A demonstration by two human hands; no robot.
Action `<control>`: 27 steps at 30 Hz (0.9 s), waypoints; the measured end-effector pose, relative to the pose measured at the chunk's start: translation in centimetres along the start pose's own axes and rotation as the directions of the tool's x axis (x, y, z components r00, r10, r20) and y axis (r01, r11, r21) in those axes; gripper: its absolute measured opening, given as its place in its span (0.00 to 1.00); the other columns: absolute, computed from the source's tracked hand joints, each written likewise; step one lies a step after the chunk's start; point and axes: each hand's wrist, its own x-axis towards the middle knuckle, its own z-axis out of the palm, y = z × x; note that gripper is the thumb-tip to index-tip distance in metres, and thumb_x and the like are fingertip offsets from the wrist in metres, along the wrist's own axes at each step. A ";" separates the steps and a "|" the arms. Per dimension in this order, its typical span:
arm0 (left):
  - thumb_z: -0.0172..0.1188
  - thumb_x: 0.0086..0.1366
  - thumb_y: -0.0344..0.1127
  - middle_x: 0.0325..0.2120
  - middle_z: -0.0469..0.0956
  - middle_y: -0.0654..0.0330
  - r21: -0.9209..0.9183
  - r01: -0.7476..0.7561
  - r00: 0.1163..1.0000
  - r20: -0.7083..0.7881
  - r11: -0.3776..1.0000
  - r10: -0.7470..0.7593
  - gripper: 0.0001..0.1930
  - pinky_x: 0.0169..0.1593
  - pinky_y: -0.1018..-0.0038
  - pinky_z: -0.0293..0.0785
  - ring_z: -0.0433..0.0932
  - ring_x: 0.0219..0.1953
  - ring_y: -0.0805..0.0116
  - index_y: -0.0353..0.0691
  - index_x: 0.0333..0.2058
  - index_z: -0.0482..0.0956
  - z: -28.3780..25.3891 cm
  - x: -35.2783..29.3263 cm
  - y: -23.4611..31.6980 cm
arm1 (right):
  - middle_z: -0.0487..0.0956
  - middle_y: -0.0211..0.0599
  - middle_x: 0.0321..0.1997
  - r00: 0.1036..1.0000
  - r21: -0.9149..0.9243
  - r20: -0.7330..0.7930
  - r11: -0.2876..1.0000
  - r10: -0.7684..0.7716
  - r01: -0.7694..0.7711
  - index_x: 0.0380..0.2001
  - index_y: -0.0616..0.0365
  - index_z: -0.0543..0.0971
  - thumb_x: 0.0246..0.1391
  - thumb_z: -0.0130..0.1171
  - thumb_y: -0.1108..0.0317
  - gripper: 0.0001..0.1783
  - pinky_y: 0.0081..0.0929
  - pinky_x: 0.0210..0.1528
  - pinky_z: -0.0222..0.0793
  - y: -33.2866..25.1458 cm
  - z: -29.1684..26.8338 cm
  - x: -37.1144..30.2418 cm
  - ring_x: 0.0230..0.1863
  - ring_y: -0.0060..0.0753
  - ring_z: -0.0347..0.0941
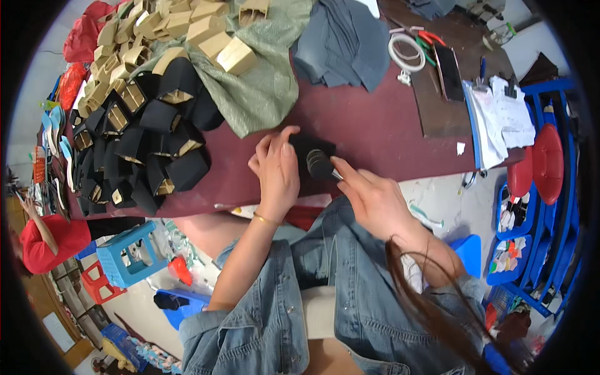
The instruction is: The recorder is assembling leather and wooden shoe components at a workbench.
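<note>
My right hand (378, 197) is closed round the metal shaft of a hammer (320, 166) with a round dark head, over the near edge of the maroon table (369, 119). Under and behind that head lies a black piece (306, 142), apparently a covered shoe heel, partly hidden. My left hand (276, 170) is at its left side, thumb and fingers bent against it. To the left, black-covered shoe heels (159, 117) are heaped, some showing tan insides. Behind them is a pile of bare tan heels (209, 34), partly on a green woven sack (262, 87).
Grey fabric pieces (344, 47) are stacked at the back. A phone (449, 72), a white tape roll (406, 51) and a clipboard with papers (500, 115) lie at right. Blue racks (553, 206) stand beyond, a blue stool (128, 253) at left. A person in red (50, 240) is at far left.
</note>
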 end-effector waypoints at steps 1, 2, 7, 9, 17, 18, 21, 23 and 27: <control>0.34 0.70 0.42 0.42 0.71 0.58 0.004 -0.021 1.000 -0.005 1.000 0.021 0.19 0.54 0.64 0.47 0.61 0.54 0.59 0.46 0.51 0.70 0.0 0.3 -0.1 | 0.78 0.45 0.36 1.000 -0.005 -0.005 1.000 -0.009 0.009 0.52 0.62 0.70 0.53 0.54 0.72 0.21 0.36 0.27 0.73 0.1 -0.2 0.2 0.26 0.44 0.74; 0.34 0.70 0.42 0.41 0.71 0.58 0.009 -0.030 1.000 0.002 1.000 0.030 0.19 0.54 0.64 0.47 0.61 0.53 0.60 0.46 0.51 0.70 -0.1 -0.2 -0.1 | 0.78 0.45 0.35 0.979 0.076 -0.200 0.995 -0.045 0.061 0.52 0.60 0.70 0.54 0.54 0.70 0.21 0.38 0.28 0.73 -0.9 -0.6 0.2 0.26 0.47 0.75; 0.34 0.70 0.42 0.41 0.72 0.57 0.035 -0.024 1.000 -0.008 0.999 0.024 0.19 0.55 0.64 0.48 0.61 0.53 0.60 0.45 0.51 0.71 0.0 -0.6 -0.2 | 0.78 0.49 0.33 0.999 0.094 -0.025 0.995 0.028 -0.025 0.54 0.59 0.69 0.54 0.53 0.72 0.23 0.43 0.31 0.71 0.4 0.5 -1.0 0.31 0.53 0.76; 0.34 0.70 0.42 0.41 0.72 0.57 0.019 -0.007 1.000 0.002 1.000 0.007 0.19 0.55 0.64 0.48 0.61 0.53 0.60 0.45 0.51 0.71 0.1 -0.2 -0.1 | 0.78 0.50 0.34 0.983 0.163 -0.182 0.986 0.002 0.028 0.54 0.57 0.68 0.55 0.53 0.71 0.22 0.44 0.32 0.71 0.0 -0.3 -0.3 0.32 0.53 0.76; 0.34 0.70 0.42 0.41 0.71 0.57 0.098 -0.099 0.994 -0.031 0.990 0.103 0.19 0.55 0.63 0.48 0.62 0.53 0.59 0.46 0.51 0.71 0.5 -0.6 -1.1 | 0.78 0.55 0.35 0.987 0.164 -0.160 0.986 0.019 0.007 0.52 0.63 0.69 0.54 0.54 0.74 0.21 0.40 0.34 0.73 -0.4 -0.7 -0.1 0.34 0.55 0.76; 0.34 0.70 0.42 0.41 0.71 0.57 0.097 -0.093 0.995 -0.027 0.991 0.096 0.19 0.55 0.63 0.48 0.62 0.53 0.59 0.46 0.51 0.71 0.3 -0.8 -0.8 | 0.78 0.55 0.34 0.951 0.197 -0.310 0.979 0.010 0.054 0.52 0.62 0.69 0.54 0.54 0.72 0.21 0.41 0.34 0.73 -1.2 -1.2 -0.3 0.35 0.55 0.76; 0.36 0.69 0.42 0.44 0.72 0.57 0.010 0.004 1.000 0.018 1.000 -0.004 0.19 0.55 0.63 0.48 0.62 0.53 0.58 0.45 0.51 0.70 -0.2 -0.4 0.3 | 0.78 0.54 0.32 0.966 0.144 -0.256 0.990 0.029 0.008 0.51 0.60 0.70 0.54 0.56 0.69 0.21 0.42 0.34 0.73 1.2 1.2 -1.2 0.34 0.54 0.76; 0.36 0.69 0.42 0.44 0.72 0.56 0.028 -0.040 0.999 -0.017 0.999 0.041 0.19 0.55 0.64 0.49 0.62 0.53 0.59 0.45 0.51 0.70 0.2 0.0 -0.6 | 0.78 0.53 0.29 0.980 -0.021 -0.143 0.990 0.137 -0.142 0.51 0.60 0.70 0.54 0.55 0.66 0.21 0.44 0.30 0.71 3.4 0.2 0.0 0.32 0.54 0.76; 0.37 0.69 0.42 0.44 0.72 0.55 -0.023 -0.060 0.998 -0.030 0.998 0.059 0.18 0.54 0.64 0.49 0.63 0.52 0.60 0.44 0.51 0.70 -0.3 -1.0 -0.6 | 0.75 0.45 0.39 0.933 -0.536 -0.359 0.819 -0.001 -0.205 0.54 0.49 0.70 0.55 0.54 0.64 0.22 0.41 0.42 0.68 5.7 -3.1 2.2 0.40 0.52 0.72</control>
